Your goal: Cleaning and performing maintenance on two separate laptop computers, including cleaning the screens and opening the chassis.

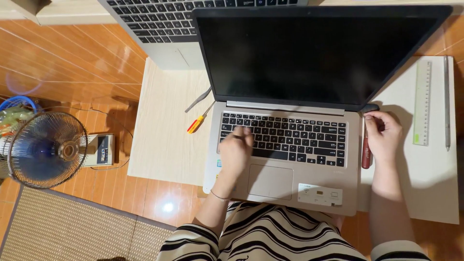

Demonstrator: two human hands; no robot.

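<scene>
The left hand (235,151) is laid on the laptop (285,159) keyboard, fingers curled together. The right hand (383,137) is closed on a reddish-brown tool (366,155) at the laptop's right edge — on the tabletop (162,140). Farther off, a ruler (422,102) is seen.

The second laptop (164,29) is cut off by the top edge, and its near right corner is covered by the dark screen (309,53) of the open laptop. The dark red tool (366,152) is partly hidden under the right hand (384,137), so its tip cannot be made out. The left hand (235,150) is blurred over the keyboard (290,140). The blue basket (17,104) is cropped by the left edge and screened by the fan (47,149). The small device (99,151) beside it is too small to identify.
</scene>
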